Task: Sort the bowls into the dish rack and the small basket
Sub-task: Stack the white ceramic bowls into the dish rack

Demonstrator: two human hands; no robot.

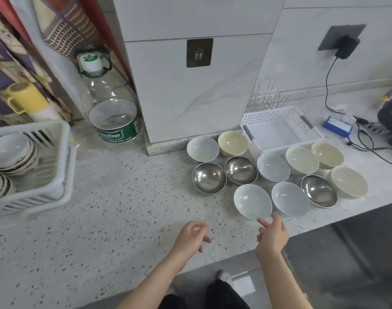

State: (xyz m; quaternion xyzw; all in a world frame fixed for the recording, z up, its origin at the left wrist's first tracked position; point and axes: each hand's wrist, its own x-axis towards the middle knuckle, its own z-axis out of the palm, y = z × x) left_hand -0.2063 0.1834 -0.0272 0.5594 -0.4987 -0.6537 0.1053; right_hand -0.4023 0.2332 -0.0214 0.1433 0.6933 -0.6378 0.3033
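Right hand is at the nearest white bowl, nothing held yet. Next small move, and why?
Probably curl the right hand round the near rim of the white bowl. Its fingers sit right at that rim, both hands hold nothing, and the small basket holds no bowls.

Both bare forearms reach forward: left hand loosely curled, holding nothing; right hand extends index finger and thumb.

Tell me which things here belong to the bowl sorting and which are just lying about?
Part of the job: loose bowls, dish rack, small basket, right hand, left hand.

Lying about: water bottle, yellow cup, blue box, wall charger.
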